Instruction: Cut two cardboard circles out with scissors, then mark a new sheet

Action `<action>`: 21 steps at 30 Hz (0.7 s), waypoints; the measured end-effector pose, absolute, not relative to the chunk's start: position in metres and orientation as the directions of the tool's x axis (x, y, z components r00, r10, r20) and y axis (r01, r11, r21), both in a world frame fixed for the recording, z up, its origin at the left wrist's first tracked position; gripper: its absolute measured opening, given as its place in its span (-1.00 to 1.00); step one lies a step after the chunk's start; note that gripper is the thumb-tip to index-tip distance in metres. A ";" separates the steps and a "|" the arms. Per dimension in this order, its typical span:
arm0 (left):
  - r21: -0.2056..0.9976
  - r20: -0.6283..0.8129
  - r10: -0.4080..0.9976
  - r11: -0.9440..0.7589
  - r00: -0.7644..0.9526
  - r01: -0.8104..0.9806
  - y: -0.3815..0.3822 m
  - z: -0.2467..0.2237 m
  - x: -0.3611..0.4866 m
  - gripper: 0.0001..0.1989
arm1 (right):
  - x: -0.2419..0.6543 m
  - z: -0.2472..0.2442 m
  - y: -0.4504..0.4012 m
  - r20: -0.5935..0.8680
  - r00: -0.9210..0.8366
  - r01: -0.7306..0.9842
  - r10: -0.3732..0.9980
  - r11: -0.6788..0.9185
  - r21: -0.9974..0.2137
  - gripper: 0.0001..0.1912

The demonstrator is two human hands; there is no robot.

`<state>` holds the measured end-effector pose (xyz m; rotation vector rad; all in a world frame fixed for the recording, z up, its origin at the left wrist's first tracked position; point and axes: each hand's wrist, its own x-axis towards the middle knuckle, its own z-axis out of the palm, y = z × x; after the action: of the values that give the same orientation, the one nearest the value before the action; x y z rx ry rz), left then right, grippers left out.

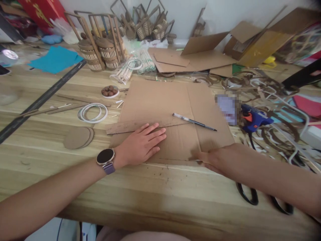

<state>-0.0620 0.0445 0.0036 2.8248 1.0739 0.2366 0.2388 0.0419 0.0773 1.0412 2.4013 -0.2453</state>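
A large sheet of brown cardboard [165, 97] lies flat on the wooden table. My left hand [144, 142], wrist wearing a watch [105, 156], presses palm down on its left part with fingers stretched out. Beneath or beside those fingers runs a narrow cardboard strip [120, 128]. At the front edge of the sheet my right hand [213, 157] is closed, fingertips pinched low near a dark line; what they grip is blurred and hidden. A pen [194, 122] rests on the sheet between the hands, apart from both.
Cardboard discs [77, 137] and white tape rings [92, 113] lie left. Small woven baskets [100, 50] stand at the back. On the right are a blue glue gun [257, 117], tangled cardboard strips [283, 124] and black loops [247, 195] under my right forearm.
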 end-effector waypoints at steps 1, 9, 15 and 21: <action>0.158 0.107 0.668 -0.743 0.737 0.651 0.044 0.004 -0.061 -0.50 | 0.243 0.082 0.046 -0.545 -0.589 0.714 0.597 0.700 -0.005 -0.84; 0.159 0.121 0.676 -0.736 0.727 0.658 0.044 0.004 -0.058 -0.52 | 0.203 0.091 0.042 -0.478 -0.640 0.697 0.602 0.717 -0.030 -0.88; 0.158 0.125 0.674 -0.738 0.728 0.656 0.044 0.005 -0.059 -0.53 | 0.151 0.086 0.034 -0.529 -0.605 0.664 0.594 0.744 0.075 -0.86; 0.160 0.142 0.670 -0.742 0.729 0.651 0.045 0.002 -0.059 -0.54 | 0.150 0.082 0.034 -0.500 -0.648 0.626 0.574 0.776 0.081 -0.90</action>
<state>-0.0585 0.0446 0.0022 2.8282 1.0841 0.2907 0.1502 0.0342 0.0821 0.8976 2.4576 -0.1344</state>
